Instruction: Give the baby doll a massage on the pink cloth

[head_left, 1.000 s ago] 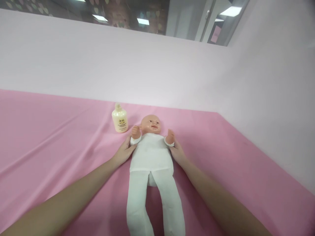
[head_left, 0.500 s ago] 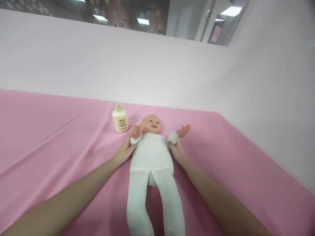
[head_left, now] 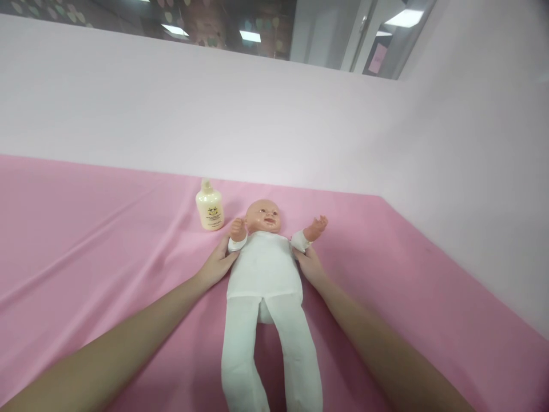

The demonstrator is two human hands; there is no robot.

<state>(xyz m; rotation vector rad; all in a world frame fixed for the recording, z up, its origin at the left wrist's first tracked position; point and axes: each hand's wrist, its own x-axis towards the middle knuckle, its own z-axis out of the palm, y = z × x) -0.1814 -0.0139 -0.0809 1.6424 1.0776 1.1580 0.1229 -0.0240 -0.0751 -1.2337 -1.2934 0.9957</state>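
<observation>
Both sides of the doll (head_left: 265,266) are held: the left hand (head_left: 215,266) and the right hand (head_left: 311,268) each close around a white-sleeved arm by the shoulder, thumbs toward the chest, most fingers hidden behind, so how tightly they press I cannot tell. The doll lies on its back on the pink cloth (head_left: 128,240), directly between the two palms, its long axis running away from the person, head far, legs near. Neither hand is clearly nearer. The doll's hand by the right fingers points outward. A cream bottle (head_left: 210,210) stands just beyond the left fingers.
</observation>
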